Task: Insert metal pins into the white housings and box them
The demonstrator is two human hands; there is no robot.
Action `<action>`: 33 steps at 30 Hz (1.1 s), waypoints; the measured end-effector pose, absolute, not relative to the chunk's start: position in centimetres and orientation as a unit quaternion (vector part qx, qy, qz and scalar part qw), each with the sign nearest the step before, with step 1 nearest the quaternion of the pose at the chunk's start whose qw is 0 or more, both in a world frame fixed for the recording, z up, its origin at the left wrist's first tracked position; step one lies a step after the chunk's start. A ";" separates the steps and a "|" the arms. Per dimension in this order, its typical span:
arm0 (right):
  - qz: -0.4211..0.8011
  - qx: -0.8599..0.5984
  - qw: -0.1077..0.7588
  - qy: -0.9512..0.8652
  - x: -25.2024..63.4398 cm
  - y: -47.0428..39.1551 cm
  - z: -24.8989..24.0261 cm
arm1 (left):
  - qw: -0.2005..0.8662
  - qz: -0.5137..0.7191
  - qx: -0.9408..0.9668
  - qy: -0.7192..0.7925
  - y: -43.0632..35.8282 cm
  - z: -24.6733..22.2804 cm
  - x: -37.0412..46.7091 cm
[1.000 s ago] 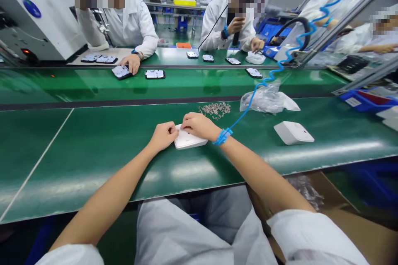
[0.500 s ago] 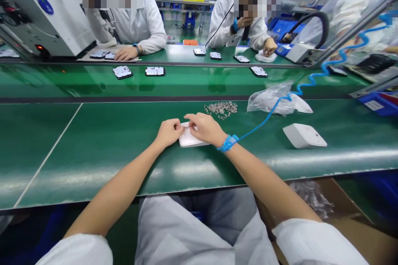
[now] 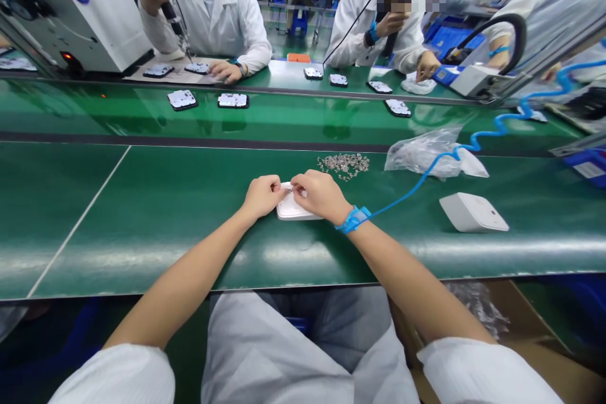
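Observation:
A white rounded plastic cover (image 3: 299,211) lies on the green work surface between my two hands. My left hand (image 3: 263,196), fingers curled, grips its left edge with the thumb over the top. My right hand (image 3: 326,194) is closed in a pinch above the cover's upper side. At those fingertips shows a small metal part (image 3: 291,190), partly hidden by the fingers. Just beyond my right hand is a loose pile of small metal parts (image 3: 344,164). A blue wrist strap (image 3: 353,219) circles my right wrist.
A coiled blue cord (image 3: 421,181) runs from the strap to the upper right. Right of me are a clear plastic bag (image 3: 421,154) and a white box-shaped housing (image 3: 473,212). Across the green belt (image 3: 284,120), with several circuit-board units (image 3: 233,100), co-workers sit.
My right hand's raised index finger has come down into a pinch at the cover. The view has shifted slightly. A co-worker opposite now holds a tool over a board.

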State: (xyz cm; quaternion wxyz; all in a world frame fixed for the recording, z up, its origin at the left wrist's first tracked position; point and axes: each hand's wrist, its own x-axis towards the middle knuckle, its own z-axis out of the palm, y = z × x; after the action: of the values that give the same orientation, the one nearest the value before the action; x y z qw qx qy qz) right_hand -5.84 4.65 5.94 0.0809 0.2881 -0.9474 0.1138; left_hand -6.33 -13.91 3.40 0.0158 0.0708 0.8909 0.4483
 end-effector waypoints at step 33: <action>0.361 0.148 0.315 -0.865 -4.3 7.5 6.9 | -0.062 0.241 0.109 0.962 -20.5 4.0 -3.0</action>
State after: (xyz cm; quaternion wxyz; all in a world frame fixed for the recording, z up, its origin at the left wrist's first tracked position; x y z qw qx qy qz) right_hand -4.31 7.49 6.93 0.3151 0.1479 -0.8654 0.3605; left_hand -3.03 -20.51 4.01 -0.0620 0.1095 0.9623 0.2413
